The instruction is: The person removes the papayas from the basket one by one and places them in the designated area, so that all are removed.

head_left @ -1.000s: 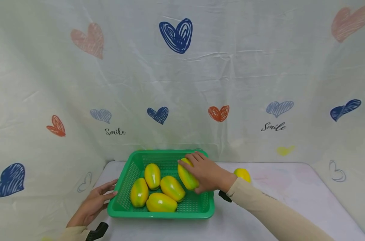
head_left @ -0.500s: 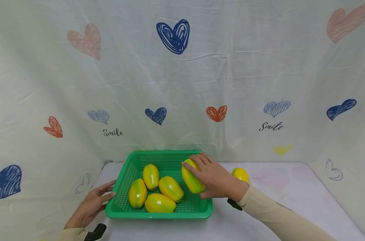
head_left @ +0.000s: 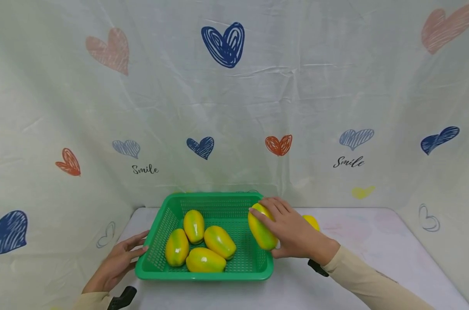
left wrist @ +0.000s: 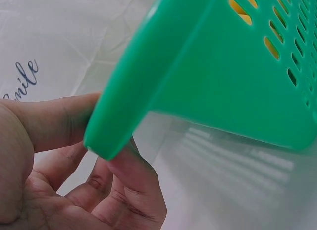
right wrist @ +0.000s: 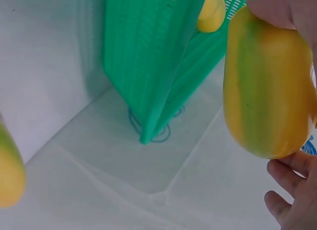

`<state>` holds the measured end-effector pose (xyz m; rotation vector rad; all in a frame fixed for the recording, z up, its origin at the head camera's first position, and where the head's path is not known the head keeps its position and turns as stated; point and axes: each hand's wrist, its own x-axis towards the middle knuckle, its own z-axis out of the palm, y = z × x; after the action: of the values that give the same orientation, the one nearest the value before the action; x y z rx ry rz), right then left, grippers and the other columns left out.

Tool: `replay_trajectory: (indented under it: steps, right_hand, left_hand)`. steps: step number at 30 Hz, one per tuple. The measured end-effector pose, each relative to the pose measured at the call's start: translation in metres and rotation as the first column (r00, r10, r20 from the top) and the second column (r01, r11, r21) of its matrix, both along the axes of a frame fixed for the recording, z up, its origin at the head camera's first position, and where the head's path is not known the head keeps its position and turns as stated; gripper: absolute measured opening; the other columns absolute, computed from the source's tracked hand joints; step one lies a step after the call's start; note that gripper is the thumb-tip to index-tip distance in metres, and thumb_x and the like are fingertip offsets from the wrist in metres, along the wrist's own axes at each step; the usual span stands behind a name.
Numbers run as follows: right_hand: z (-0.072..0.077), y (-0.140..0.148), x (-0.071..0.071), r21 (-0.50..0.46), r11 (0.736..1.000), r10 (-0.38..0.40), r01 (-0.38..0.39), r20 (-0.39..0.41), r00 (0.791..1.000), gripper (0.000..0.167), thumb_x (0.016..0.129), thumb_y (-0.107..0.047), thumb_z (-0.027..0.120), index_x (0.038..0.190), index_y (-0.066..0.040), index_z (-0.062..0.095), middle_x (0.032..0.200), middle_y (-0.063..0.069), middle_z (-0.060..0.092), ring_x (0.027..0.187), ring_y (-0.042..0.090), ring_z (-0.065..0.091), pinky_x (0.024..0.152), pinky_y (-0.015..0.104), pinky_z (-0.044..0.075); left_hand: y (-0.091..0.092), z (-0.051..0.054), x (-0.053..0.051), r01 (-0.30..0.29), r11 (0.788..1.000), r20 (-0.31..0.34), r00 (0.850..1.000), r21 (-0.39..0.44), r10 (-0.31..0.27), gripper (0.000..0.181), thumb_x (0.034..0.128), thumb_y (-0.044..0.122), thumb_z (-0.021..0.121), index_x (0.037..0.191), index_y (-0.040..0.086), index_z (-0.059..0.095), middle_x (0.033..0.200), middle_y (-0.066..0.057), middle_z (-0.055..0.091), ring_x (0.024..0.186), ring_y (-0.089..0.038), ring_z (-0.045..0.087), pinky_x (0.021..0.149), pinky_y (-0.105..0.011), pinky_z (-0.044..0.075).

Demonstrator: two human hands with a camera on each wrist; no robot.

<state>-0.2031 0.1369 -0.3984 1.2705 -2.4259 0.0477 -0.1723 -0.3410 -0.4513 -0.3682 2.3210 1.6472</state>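
Hands (head_left: 116, 263) (head_left: 298, 232) hold left basket rim (head_left: 155, 232), papaya (head_left: 262, 233) near right rim (head_left: 270, 265).

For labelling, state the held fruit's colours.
Held fruit: yellow with a green band, clearest in the right wrist view.

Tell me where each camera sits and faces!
Head: on the head, facing forward and down at the green basket; left hand, right hand and sleeves show.
Left wrist: on that wrist, facing the basket's edge; the left hand shows.
Right wrist: on that wrist, facing the held yellow-green fruit; the right hand shows.
Shared: head and right wrist views both show that fruit.
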Motion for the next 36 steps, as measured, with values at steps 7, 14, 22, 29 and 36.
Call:
replay_trajectory:
  steps: [7, 14, 22, 29, 36]
  right_hand:
    - [-0.007, 0.021, 0.002, -0.038, 0.998, -0.044, 0.044, -0.003, 0.999, 0.110, 0.062, -0.042, 0.098, 0.154, -0.011, 0.048, 0.147, 0.020, 0.049, 0.135, 0.037, 0.047, 0.115, 0.053, 0.045]
    - [-0.021, 0.042, 0.003, -0.065, 0.992, -0.109, 0.109, -0.005, 0.994, 0.109, 0.060, -0.036, 0.097, 0.154, -0.012, 0.048, 0.145, 0.019, 0.051, 0.133, 0.038, 0.048, 0.111, 0.056, 0.048]
    - [-0.036, 0.064, 0.007, -0.086, 0.986, -0.146, 0.143, -0.025, 0.989, 0.107, 0.057, -0.033, 0.097, 0.151, -0.015, 0.051, 0.143, 0.017, 0.051, 0.130, 0.035, 0.047, 0.110, 0.055, 0.045]
    - [-0.043, 0.081, 0.013, -0.074, 0.978, -0.195, 0.195, 0.011, 0.981, 0.109, 0.056, -0.034, 0.100, 0.152, -0.016, 0.051, 0.145, 0.018, 0.051, 0.130, 0.037, 0.046, 0.110, 0.058, 0.044]
    - [-0.047, 0.097, 0.015, -0.067, 0.970, -0.235, 0.235, 0.020, 0.972, 0.111, 0.055, -0.034, 0.102, 0.152, -0.016, 0.052, 0.146, 0.019, 0.051, 0.131, 0.038, 0.047, 0.111, 0.059, 0.041]
  left_hand:
    - [0.001, 0.001, -0.002, -0.002, 1.000, 0.009, 1.000, -0.002, 0.002, 0.069, 0.1068, 0.013, 0.061, 0.165, -0.003, 0.027, 0.154, -0.033, 0.039, 0.110, -0.021, 0.062, 0.100, -0.054, 0.055]
    - [0.001, 0.001, -0.001, 0.000, 1.000, 0.005, 1.000, -0.003, 0.000, 0.069, 0.1065, 0.013, 0.062, 0.165, -0.003, 0.028, 0.152, -0.032, 0.041, 0.109, -0.021, 0.062, 0.097, -0.050, 0.057]
    - [0.000, 0.000, -0.001, -0.005, 1.000, 0.006, 1.000, 0.007, 0.005, 0.070, 0.1064, 0.013, 0.062, 0.165, -0.003, 0.028, 0.154, -0.032, 0.040, 0.108, -0.020, 0.062, 0.095, -0.047, 0.058]
    - [-0.001, 0.000, -0.001, -0.006, 1.000, 0.010, 1.000, 0.007, 0.006, 0.070, 0.1064, 0.014, 0.063, 0.165, -0.002, 0.028, 0.155, -0.033, 0.039, 0.109, -0.020, 0.062, 0.096, -0.047, 0.057]
    - [-0.001, 0.001, 0.000, -0.003, 1.000, 0.008, 1.000, 0.016, 0.002, 0.069, 0.1066, 0.013, 0.062, 0.165, -0.002, 0.027, 0.154, -0.032, 0.041, 0.108, -0.019, 0.062, 0.095, -0.047, 0.057]
